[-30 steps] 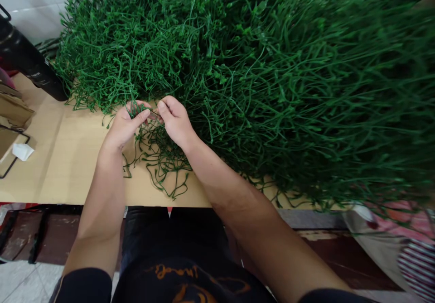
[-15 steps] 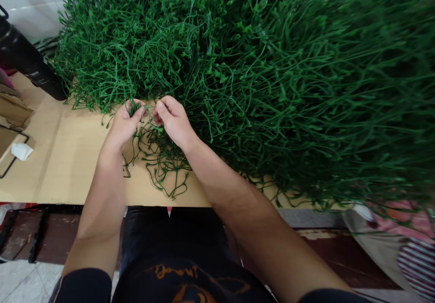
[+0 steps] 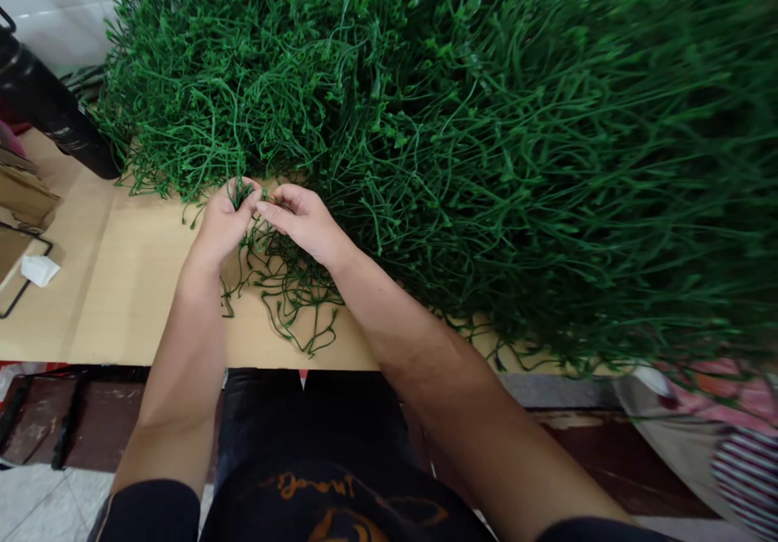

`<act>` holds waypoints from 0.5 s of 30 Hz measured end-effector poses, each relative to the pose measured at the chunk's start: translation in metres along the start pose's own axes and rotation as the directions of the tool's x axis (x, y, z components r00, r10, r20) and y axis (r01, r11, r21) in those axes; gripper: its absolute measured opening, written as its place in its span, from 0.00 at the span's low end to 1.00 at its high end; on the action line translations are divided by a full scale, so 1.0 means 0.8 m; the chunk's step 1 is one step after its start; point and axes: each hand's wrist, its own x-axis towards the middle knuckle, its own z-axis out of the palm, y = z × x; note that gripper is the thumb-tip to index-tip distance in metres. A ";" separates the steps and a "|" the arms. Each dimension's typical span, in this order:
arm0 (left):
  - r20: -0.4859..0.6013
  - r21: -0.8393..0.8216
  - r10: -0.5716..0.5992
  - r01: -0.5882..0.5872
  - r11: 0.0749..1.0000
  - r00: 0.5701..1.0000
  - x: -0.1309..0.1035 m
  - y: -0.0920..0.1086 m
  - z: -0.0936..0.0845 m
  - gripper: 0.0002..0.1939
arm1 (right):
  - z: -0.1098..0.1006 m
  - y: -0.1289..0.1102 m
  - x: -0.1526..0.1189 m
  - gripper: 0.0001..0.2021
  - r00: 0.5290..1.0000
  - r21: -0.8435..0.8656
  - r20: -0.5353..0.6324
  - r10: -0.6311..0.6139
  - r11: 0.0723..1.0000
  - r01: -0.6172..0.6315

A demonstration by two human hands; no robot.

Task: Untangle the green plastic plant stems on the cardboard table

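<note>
My left hand [image 3: 224, 216] is closed around a few thin green artificial plant stems [image 3: 241, 192], which poke out between thumb and fingers. Close on its right, my right hand [image 3: 299, 216] pinches at the same stems, thumb and forefinger meeting by the left thumb. What exactly lies between the right fingertips is too small to make out. Below both hands, loose green stems [image 3: 297, 303] lie tangled on the tan tabletop [image 3: 146, 283]. Behind them rises a big heap of green artificial stems [image 3: 389, 121] with small branched tips.
A black bottle [image 3: 57, 108] leans at the far left. Near it are a cardboard box [image 3: 24, 189], a black wire frame [image 3: 24, 291] and a white scrap [image 3: 40, 270]. Striped cloth [image 3: 746, 477] shows at the lower right. A white tiled wall [image 3: 54, 7] stands behind.
My right hand has shifted slightly left and down, so its thumb now meets the left thumb at the stems. The left hand stays nearly in place.
</note>
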 end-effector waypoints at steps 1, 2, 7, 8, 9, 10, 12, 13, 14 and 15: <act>0.002 0.013 0.012 -0.012 1.000 1.000 0.000 0.000 0.000 0.04 | 0.000 0.001 0.001 0.20 1.000 0.003 -0.001 0.002 1.000 -0.002; 0.002 0.024 0.024 -0.024 0.999 1.000 0.000 0.000 0.001 0.04 | -0.001 0.001 0.001 0.21 1.000 0.007 -0.004 0.005 1.000 -0.005; -0.068 0.015 0.046 -0.045 0.999 0.997 0.000 -0.005 -0.001 0.07 | -0.003 0.004 0.002 0.21 1.000 0.057 -0.001 0.006 0.998 -0.006; -0.081 0.001 0.039 -0.039 0.999 0.996 0.001 -0.006 -0.002 0.09 | -0.004 0.004 0.001 0.22 1.000 0.077 0.001 0.006 0.997 -0.006; -0.088 -0.012 0.031 -0.032 0.999 0.996 0.001 -0.007 -0.003 0.10 | -0.004 0.005 0.001 0.22 1.000 0.101 -0.004 0.013 0.995 -0.012; -0.092 -0.024 0.023 -0.025 0.999 0.996 0.001 -0.007 -0.004 0.12 | -0.005 0.005 0.001 0.22 1.000 0.130 -0.014 0.028 0.991 -0.026; -0.092 -0.033 0.014 -0.017 0.999 0.996 0.001 -0.007 -0.006 0.14 | -0.006 0.005 0.001 0.22 0.996 0.190 -0.044 0.074 0.980 -0.064; -0.087 -0.033 0.013 -0.016 0.999 0.996 0.000 -0.006 -0.006 0.15 | -0.006 0.005 0.002 0.22 0.994 0.217 -0.059 0.091 0.973 -0.076; -0.081 -0.036 0.012 -0.015 0.999 0.997 0.000 -0.006 -0.006 0.16 | -0.006 0.004 0.002 0.22 0.992 0.240 -0.070 0.103 0.967 -0.083; -0.074 -0.046 0.010 -0.013 0.999 0.997 0.000 -0.005 -0.005 0.17 | -0.006 0.004 0.002 0.22 0.991 0.260 -0.076 0.110 0.962 -0.087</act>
